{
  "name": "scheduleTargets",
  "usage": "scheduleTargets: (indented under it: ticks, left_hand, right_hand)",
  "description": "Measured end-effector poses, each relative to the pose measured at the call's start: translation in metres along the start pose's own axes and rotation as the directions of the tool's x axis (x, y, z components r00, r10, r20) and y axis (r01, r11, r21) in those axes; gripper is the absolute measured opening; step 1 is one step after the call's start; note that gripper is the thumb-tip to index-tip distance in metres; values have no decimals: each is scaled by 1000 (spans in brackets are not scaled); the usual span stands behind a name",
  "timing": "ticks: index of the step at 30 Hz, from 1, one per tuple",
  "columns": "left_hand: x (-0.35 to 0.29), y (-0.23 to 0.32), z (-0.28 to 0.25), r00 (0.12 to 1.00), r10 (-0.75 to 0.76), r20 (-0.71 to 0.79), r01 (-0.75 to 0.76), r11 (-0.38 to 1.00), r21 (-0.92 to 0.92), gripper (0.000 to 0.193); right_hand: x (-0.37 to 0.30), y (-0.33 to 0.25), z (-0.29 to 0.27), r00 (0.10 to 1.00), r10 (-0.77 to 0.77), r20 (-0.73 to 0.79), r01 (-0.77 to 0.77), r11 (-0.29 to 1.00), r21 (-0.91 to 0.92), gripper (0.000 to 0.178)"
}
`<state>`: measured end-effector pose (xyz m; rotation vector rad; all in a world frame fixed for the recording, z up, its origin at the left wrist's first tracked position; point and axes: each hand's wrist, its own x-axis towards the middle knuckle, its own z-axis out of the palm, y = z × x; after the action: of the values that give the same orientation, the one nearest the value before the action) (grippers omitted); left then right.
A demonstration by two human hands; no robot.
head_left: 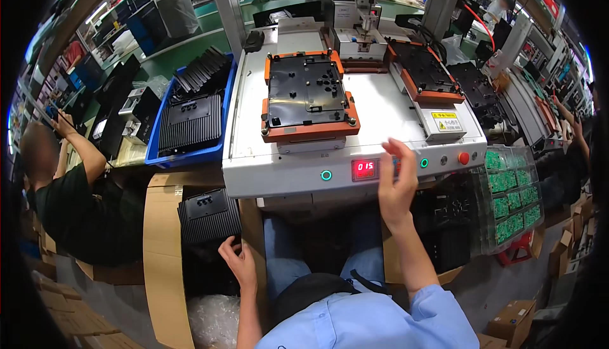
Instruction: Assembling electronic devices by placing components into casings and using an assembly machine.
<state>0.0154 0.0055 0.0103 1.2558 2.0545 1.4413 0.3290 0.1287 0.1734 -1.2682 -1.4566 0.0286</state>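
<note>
My left hand (240, 263) is beside the lower edge of a black finned metal housing (210, 216), which lies in an open cardboard box (162, 247). Its fingers are slightly bent and apart; whether the fingertips touch the housing I cannot tell. My right hand (398, 190) is raised in front of the machine's control panel (365, 169), fingers stretched and holding nothing. Farther back on the white machine bed (374, 105), a black plate (304, 92) sits in an orange fixture (304, 134). A second black panel (422, 63) rests in another orange fixture (438, 95) to the right.
A blue bin (152, 149) of black finned housings stands left of the machine. On the right are a red button (464, 158) and a clear tray of green circuit boards (510, 190). A press head (366, 19) stands behind. A co-worker (79, 190) sits at far left.
</note>
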Motion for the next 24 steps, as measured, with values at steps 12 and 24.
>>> scheduleTargets:
  ticks: [12,24]
  left_hand:
    - [4,-19,4,996,-94,10,95,987,-126,36]
    - [3,-20,6,998,-67,4,68,991,-116,35]
  right_hand:
    - [76,-30,59,994,-70,80,91,950,-297,28]
    - [202,9,121,905,268,331,-44,832,-554,55]
